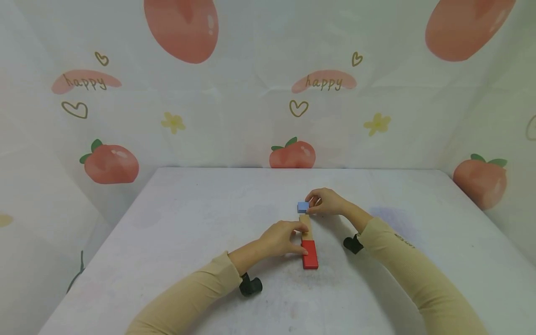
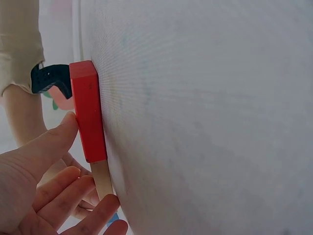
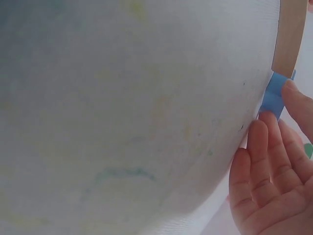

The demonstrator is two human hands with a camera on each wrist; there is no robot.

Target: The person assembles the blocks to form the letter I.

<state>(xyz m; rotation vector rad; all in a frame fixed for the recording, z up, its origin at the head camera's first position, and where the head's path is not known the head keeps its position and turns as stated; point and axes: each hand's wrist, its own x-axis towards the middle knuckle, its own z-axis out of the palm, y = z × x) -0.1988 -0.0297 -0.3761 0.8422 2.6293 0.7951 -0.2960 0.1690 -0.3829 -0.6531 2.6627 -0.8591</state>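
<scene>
A red rectangular block [image 1: 310, 260] and a plain wooden block [image 1: 307, 235] lie end to end on the white table. At the far end of this row is a small blue block [image 1: 303, 206]. My left hand [image 1: 279, 238] rests along the row from the left, its thumb touching the red block [image 2: 88, 112] and its fingertips at the wooden one. From the right, my right hand [image 1: 328, 202] pinches the blue block [image 3: 274, 98] between thumb and fingers, close to the wooden block's end [image 3: 289, 39].
The white tabletop [image 1: 201, 209] surrounds the blocks, with a faint purple stain [image 1: 387, 218] at the right. Behind stands a white backdrop [image 1: 234, 125] printed with fruit, hearts and flowers. A dark camera [image 1: 251, 285] hangs under the left wrist, another [image 1: 353, 244] under the right.
</scene>
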